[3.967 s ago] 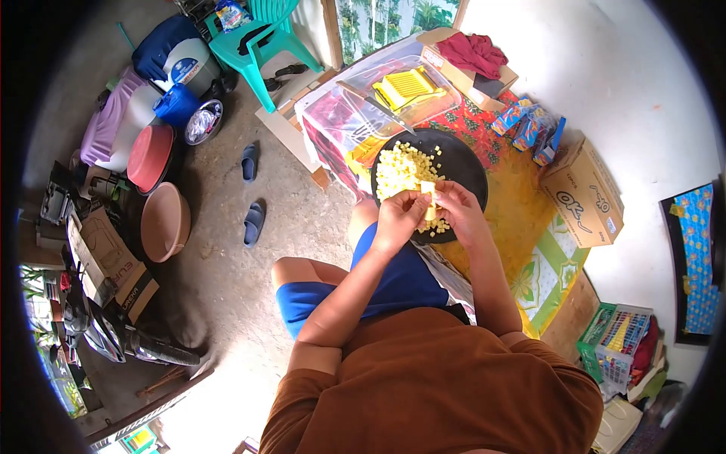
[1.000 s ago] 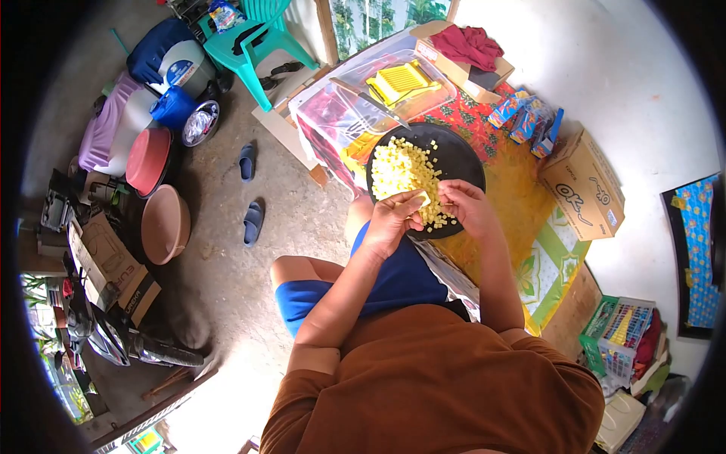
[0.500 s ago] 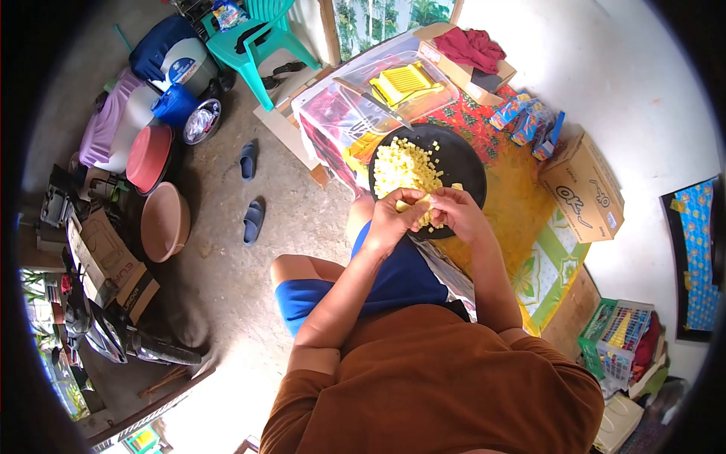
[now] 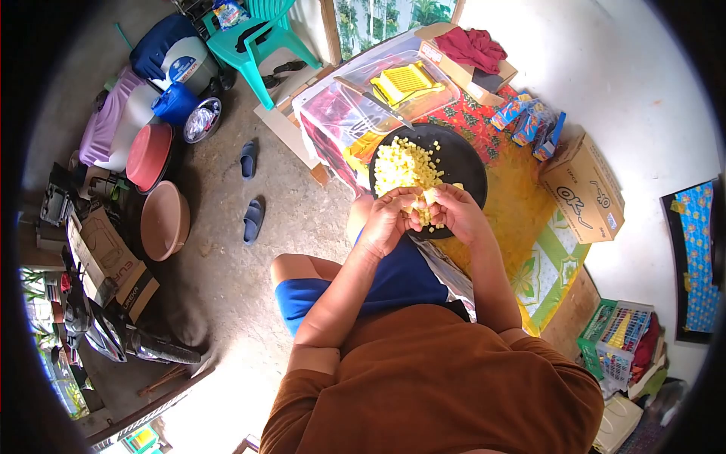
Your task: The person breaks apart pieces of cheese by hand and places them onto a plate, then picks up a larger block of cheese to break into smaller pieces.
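A black round tray [image 4: 465, 163] holds a heap of small pale-yellow cubes [image 4: 404, 163], piled mostly on its left side with a few scattered to the right. Over the tray's near edge, my two hands meet with fingertips close together. My right hand [image 4: 459, 212] pinches a pale-yellow piece [image 4: 430, 195] between thumb and fingers. Beside it, my left hand [image 4: 387, 219] is closed, its fingers bent around another bit of the same pale yellow, mostly hidden by the fingers. More cubes show just below the fingertips.
A long knife [image 4: 376, 102] lies across a clear plastic lid beyond the tray, near a yellow slatted rack [image 4: 406, 83]. To the right stand a cardboard box [image 4: 582, 189] and several blue packets [image 4: 529, 125]. Slippers [image 4: 253, 219] and basins [image 4: 165, 219] are on the floor at left.
My fingers have shifted slightly. The pale-yellow piece, earlier between both hands, now shows at my right fingertips, with the two hands marginally farther apart.
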Tool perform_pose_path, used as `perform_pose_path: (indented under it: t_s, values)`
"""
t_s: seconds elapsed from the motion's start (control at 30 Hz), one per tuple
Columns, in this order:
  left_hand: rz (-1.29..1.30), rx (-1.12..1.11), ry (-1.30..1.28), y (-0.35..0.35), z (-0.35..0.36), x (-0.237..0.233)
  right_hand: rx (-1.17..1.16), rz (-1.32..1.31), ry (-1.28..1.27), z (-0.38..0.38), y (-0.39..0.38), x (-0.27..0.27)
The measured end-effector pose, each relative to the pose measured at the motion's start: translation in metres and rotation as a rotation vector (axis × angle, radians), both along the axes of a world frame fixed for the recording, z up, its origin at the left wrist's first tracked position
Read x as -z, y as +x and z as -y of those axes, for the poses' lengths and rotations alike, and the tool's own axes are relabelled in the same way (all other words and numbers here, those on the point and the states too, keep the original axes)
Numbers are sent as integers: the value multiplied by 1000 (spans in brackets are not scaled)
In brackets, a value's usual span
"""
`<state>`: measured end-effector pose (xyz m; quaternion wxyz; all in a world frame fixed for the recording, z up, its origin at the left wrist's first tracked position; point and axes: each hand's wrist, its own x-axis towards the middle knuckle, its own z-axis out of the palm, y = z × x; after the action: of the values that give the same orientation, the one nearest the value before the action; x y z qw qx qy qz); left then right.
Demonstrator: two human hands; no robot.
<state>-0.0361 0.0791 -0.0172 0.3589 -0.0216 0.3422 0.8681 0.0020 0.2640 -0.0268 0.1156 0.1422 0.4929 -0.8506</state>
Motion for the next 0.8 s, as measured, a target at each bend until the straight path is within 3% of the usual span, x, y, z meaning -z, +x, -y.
perform_pose_path:
  t_s: [0.27, 0.47, 0.63, 0.8]
  values:
    - [-100, -26, -163, 4, -10, 6, -16, -83, 77, 5, -1, 1]
    - [-47, -36, -133, 3, -8, 0, 5, -39, -20, 7, -1, -2]
    - [77, -62, 5, 1, -7, 0, 22, -30, 89, 7, -1, -10]
    - [27, -32, -55, 3, -8, -9, -27, -87, 234, 7, 1, -20]
